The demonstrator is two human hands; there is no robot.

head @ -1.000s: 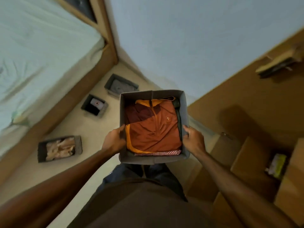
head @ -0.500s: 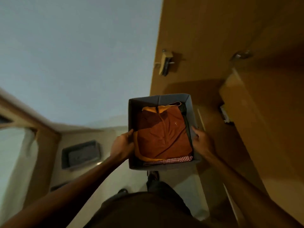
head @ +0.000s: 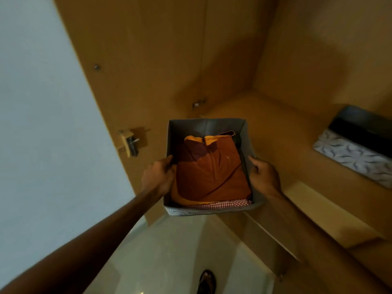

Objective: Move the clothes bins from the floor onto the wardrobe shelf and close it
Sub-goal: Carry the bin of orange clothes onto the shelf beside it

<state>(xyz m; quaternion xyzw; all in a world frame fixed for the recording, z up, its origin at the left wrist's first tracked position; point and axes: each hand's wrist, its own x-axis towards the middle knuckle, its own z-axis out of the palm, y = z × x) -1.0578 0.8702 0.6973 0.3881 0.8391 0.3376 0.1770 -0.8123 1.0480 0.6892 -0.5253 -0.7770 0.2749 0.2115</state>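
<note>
I hold a grey fabric clothes bin [head: 203, 125] in the air in front of the open wardrobe. Folded rust-orange clothing [head: 210, 170] fills it, with a red checked cloth at its near edge. My left hand [head: 158, 177] grips the bin's left wall and my right hand [head: 264, 176] grips its right wall. The bin's far half hangs over the left part of the wooden wardrobe shelf [head: 282, 132]. Another patterned grey bin [head: 356, 149] stands on the shelf at the right.
The open wardrobe door [head: 131, 60] stands at the left, with a lock fitting [head: 130, 143] on its edge. A pale wall [head: 42, 124] lies left of it. Below are the light floor [head: 169, 251] and my sandalled foot [head: 206, 282].
I have turned from the floor and bed toward the wardrobe, carrying the bin. The bins on the floor have left view, and the shelf with another bin on it has come into view.
</note>
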